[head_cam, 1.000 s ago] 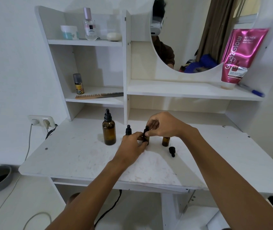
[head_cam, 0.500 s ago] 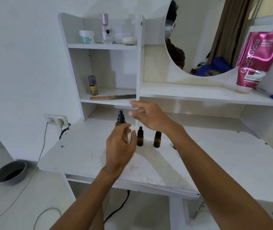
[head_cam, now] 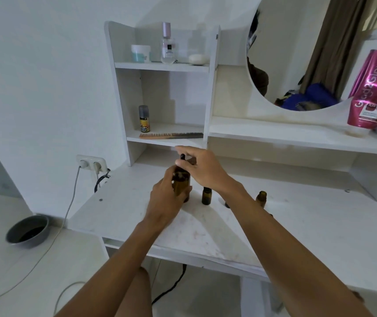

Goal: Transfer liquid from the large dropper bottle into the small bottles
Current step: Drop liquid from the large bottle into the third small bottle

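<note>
Hands on the large dropper bottle (head_cam: 181, 187) at a scuffed white table (head_cam: 206, 227).
The left hand (head_cam: 167, 197) gripped its amber body and the right hand (head_cam: 203, 170) pinched its black cap. A small bottle (head_cam: 206, 196) stood just beside it, with a second small bottle (head_cam: 261, 197) farther right. A grey bowl (head_cam: 28, 231) sat on the floor, and a comb (head_cam: 171, 135) and a mirror (head_cam: 297, 53) were behind.

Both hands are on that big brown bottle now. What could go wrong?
The right hand pinches the dropper cap while the left hand grips the large dropper bottle; a hard twist might slop liquid onto the desk. The right forearm passes between the middle small bottle and the rightmost small bottle, and could topple either.
</note>
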